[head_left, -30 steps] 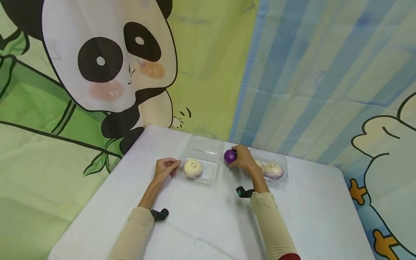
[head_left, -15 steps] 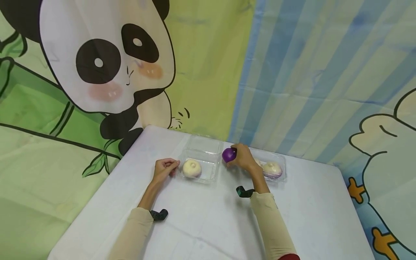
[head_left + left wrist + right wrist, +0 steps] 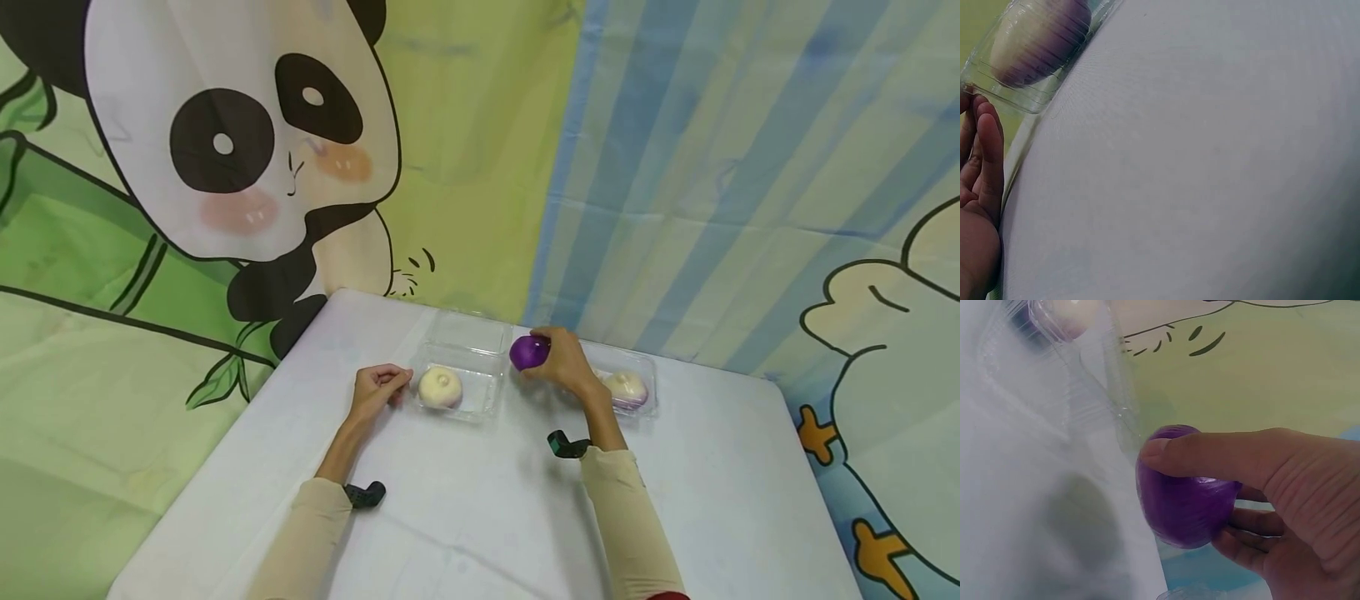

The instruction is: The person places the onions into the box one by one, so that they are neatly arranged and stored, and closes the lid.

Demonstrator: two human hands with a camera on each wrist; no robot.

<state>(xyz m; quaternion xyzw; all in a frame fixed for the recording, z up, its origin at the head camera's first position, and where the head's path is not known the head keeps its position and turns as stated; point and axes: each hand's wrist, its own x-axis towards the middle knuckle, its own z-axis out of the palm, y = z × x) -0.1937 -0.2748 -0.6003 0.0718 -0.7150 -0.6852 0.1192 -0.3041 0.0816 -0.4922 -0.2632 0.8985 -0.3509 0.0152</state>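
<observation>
My right hand [image 3: 564, 360] grips a round purple vegetable [image 3: 1188, 500], onion-like and finely streaked, with the thumb across one side and the fingers behind. It is above the table, between two clear plastic boxes, with a shadow on the white surface below. Left of it stands an open clear plastic box [image 3: 480, 408] with its lid folded back. In that box sits a cream vegetable [image 3: 440, 387] with a small nub on top and purple on its lower side. My left hand [image 3: 372, 393] pinches this box's left edge between thumb and finger, as the left wrist view also shows.
A second clear box [image 3: 651, 408] stands right of my right hand, holding cream vegetables [image 3: 627, 389] with purple undersides, partly hidden by the hand. Behind the white table [image 3: 465, 517] hangs a printed cloth [image 3: 480, 167]. The table's back edge runs close behind both boxes.
My right hand has risen slightly with the purple vegetable, turning it a little. The left hand stays at the box edge. The head view has shifted slightly.
</observation>
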